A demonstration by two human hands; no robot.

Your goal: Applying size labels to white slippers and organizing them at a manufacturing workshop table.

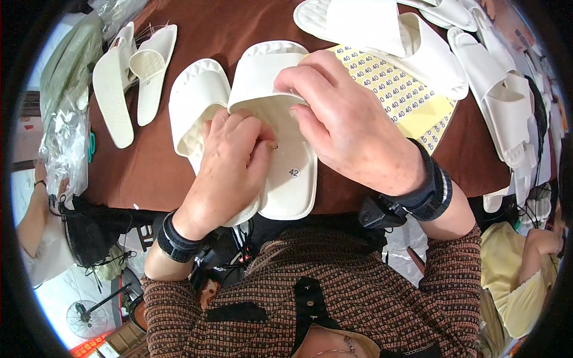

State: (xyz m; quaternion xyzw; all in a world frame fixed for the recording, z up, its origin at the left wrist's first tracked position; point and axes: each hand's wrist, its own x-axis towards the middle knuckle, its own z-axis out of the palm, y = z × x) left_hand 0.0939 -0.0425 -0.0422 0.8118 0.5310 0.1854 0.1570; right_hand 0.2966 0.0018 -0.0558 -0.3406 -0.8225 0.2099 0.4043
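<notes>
Your left hand (230,161) presses down on the insole of a white slipper (280,119) lying on the bench (221,30), while your right hand (346,119) pinches its strap. One round sticker (294,172) already sits on the heel, so this slipper looks labelled. Its mate (194,101), just beside, shows no sticker, and I judge the sticker sheet (400,89) and more slippers (507,101) await.

Bare brown table (221,27) lies open ahead; slipper pairs (134,71) and sticker sheet (406,95) crowd both sides.
</notes>
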